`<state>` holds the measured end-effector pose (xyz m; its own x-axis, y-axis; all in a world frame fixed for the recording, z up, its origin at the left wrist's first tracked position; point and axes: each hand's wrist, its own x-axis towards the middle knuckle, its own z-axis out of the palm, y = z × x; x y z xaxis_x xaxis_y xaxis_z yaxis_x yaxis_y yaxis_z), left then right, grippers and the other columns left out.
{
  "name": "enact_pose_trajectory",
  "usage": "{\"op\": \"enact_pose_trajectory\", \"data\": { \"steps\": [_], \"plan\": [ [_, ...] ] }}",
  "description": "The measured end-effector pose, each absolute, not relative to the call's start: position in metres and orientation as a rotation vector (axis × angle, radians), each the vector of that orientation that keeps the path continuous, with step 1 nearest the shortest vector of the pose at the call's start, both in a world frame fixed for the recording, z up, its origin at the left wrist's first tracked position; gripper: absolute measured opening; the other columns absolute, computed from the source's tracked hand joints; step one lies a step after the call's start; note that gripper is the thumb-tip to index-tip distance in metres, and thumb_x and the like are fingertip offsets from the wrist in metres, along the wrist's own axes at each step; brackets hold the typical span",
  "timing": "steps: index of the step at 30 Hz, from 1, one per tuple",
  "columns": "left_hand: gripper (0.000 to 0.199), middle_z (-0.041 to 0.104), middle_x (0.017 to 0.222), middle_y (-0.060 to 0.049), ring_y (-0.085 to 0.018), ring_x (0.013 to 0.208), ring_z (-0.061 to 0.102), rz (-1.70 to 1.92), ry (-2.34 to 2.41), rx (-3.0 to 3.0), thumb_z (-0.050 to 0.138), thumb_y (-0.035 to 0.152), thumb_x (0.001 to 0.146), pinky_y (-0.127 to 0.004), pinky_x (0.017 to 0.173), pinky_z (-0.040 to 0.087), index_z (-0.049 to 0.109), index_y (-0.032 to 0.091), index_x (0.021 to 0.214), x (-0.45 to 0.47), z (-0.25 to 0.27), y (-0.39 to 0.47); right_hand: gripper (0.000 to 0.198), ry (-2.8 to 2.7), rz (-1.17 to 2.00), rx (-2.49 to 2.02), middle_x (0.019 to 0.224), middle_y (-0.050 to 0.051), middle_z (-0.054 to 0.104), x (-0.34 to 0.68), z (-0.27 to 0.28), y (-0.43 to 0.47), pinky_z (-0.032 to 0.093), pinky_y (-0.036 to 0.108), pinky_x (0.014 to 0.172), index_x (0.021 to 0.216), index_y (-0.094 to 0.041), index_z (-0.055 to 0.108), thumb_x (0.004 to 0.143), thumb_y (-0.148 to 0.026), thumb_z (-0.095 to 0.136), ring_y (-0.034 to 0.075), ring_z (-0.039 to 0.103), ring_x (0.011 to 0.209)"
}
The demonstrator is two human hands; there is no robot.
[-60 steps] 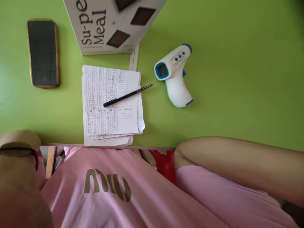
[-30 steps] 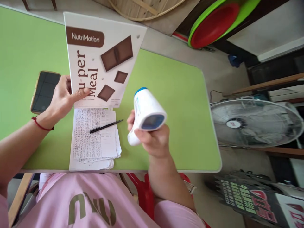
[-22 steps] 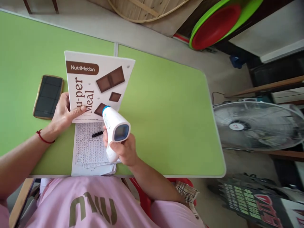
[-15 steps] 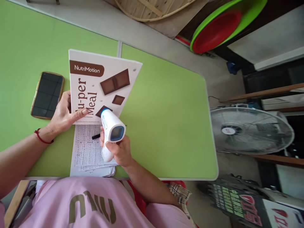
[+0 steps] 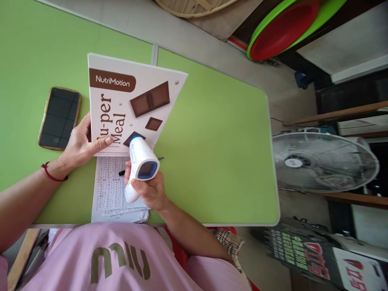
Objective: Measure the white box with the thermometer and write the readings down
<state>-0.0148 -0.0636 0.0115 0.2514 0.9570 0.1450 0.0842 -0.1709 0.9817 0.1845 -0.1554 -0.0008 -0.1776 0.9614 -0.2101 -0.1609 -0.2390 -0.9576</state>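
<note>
My left hand [image 5: 81,141] grips the lower left edge of a white box [image 5: 118,105] printed "NutriMotion" with chocolate pieces, thumb on its front face. The box stands tilted up over the table. In my right hand [image 5: 151,190] is a white and blue infrared thermometer [image 5: 141,159], fingers wrapped round its handle. Its blue-ringed nose points at the box's lower front; whether they touch I cannot tell. Beneath both lie handwritten sheets of paper [image 5: 106,194]. A dark pen [image 5: 121,173] shows partly behind my right hand. A red string circles my left wrist.
A smartphone [image 5: 59,117] lies on the green table [image 5: 218,161], left of the box. Beyond the table's right edge stands a fan [image 5: 321,161]. Green and red basins [image 5: 281,32] and a round woven tray [image 5: 194,6] are at the back.
The view has shifted slightly. The box appears a little larger and higher, and the thermometer's handle has swung slightly left. Both hands keep their holds.
</note>
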Motion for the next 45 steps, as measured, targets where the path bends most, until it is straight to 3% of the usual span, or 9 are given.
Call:
{"op": "enact_pose_trajectory", "data": {
  "steps": [7, 13, 21, 29, 33, 37, 40, 43, 45],
  "plan": [
    [0.054, 0.067, 0.12, -0.01, -0.033, 0.109, 0.065, 1.071, 1.01, 1.546, 0.074, 0.057, 0.082, -0.045, 0.09, 0.058, 0.06, 0.02, 0.118, -0.017, 0.009, -0.063, 0.033, -1.077, 1.554, -1.116, 0.065, -0.001, 0.059, 0.184, -0.002, -0.155, 0.046, 0.033, 0.058, 0.07, -0.022, 0.06, 0.071, -0.049, 0.078, 0.014, 0.054, 0.06],
    [0.065, 0.067, 0.118, -0.012, -0.031, 0.107, 0.066, 1.015, 1.111, 1.688, 0.073, 0.063, 0.081, -0.04, 0.091, 0.058, 0.058, 0.016, 0.123, -0.021, 0.012, -0.061, 0.033, -1.074, 1.54, -1.101, 0.065, -0.001, 0.062, 0.184, -0.004, -0.154, 0.048, 0.033, 0.058, 0.073, -0.021, 0.062, 0.071, -0.049, 0.079, 0.014, 0.056, 0.059],
    [0.068, 0.065, 0.119, -0.014, -0.032, 0.107, 0.064, 0.831, 1.262, 2.133, 0.047, 0.074, 0.091, -0.046, 0.094, 0.053, 0.056, 0.016, 0.126, -0.028, 0.016, -0.057, 0.035, -1.044, 1.568, -1.129, 0.071, 0.0, 0.063, 0.184, -0.003, -0.155, 0.05, 0.033, 0.06, 0.078, -0.021, 0.063, 0.068, -0.05, 0.081, 0.014, 0.058, 0.062],
    [0.078, 0.069, 0.105, -0.011, -0.026, 0.085, 0.069, 0.833, 1.33, 1.919, 0.057, 0.079, 0.083, -0.033, 0.064, 0.057, 0.053, 0.017, 0.131, -0.028, 0.015, -0.064, 0.031, -1.094, 1.53, -1.079, 0.068, -0.001, 0.061, 0.185, -0.002, -0.154, 0.051, 0.031, 0.056, 0.078, -0.021, 0.063, 0.072, -0.046, 0.079, 0.012, 0.056, 0.059],
    [0.073, 0.063, 0.123, -0.013, -0.028, 0.103, 0.066, 0.958, 1.312, 1.933, 0.055, 0.076, 0.086, -0.038, 0.083, 0.058, 0.054, 0.016, 0.128, -0.024, 0.009, -0.065, 0.031, -1.228, 1.406, -1.094, 0.067, -0.001, 0.062, 0.193, 0.005, -0.152, 0.052, 0.03, 0.056, 0.078, -0.021, 0.064, 0.074, -0.049, 0.077, 0.013, 0.057, 0.059],
    [0.074, 0.06, 0.126, -0.012, -0.031, 0.115, 0.06, 0.921, 1.33, 2.087, 0.047, 0.077, 0.09, -0.044, 0.095, 0.054, 0.052, 0.014, 0.127, -0.02, 0.0, -0.059, 0.027, -1.427, 1.025, -1.238, 0.071, -0.001, 0.065, 0.219, 0.014, -0.144, 0.05, 0.028, 0.053, 0.085, -0.022, 0.065, 0.076, -0.045, 0.076, 0.013, 0.057, 0.059],
    [0.073, 0.054, 0.133, -0.016, -0.035, 0.127, 0.051, 0.97, 1.338, 2.172, 0.045, 0.077, 0.09, -0.049, 0.102, 0.05, 0.051, 0.015, 0.128, -0.018, -0.008, -0.051, 0.041, -1.561, 0.691, -1.469, 0.089, 0.004, 0.071, 0.246, 0.017, -0.136, 0.055, 0.033, 0.063, 0.105, -0.022, 0.065, 0.074, -0.046, 0.077, 0.018, 0.063, 0.072],
    [0.062, 0.054, 0.133, -0.018, -0.037, 0.134, 0.044, 0.992, 1.338, 2.225, 0.047, 0.067, 0.094, -0.053, 0.109, 0.044, 0.051, 0.015, 0.126, -0.018, -0.015, -0.043, 0.046, -1.718, 0.526, -1.719, 0.102, 0.009, 0.071, 0.272, 0.016, -0.13, 0.057, 0.041, 0.076, 0.113, -0.022, 0.064, 0.077, -0.049, 0.071, 0.025, 0.066, 0.088],
    [0.052, 0.053, 0.134, -0.017, -0.034, 0.13, 0.047, 0.999, 1.376, 2.217, 0.049, 0.057, 0.096, -0.05, 0.104, 0.049, 0.051, 0.016, 0.126, -0.019, -0.017, -0.039, 0.045, -1.785, 0.424, -1.892, 0.107, 0.011, 0.07, 0.287, 0.015, -0.129, 0.055, 0.045, 0.082, 0.115, -0.021, 0.063, 0.08, -0.049, 0.067, 0.028, 0.065, 0.095]
  ]
}}
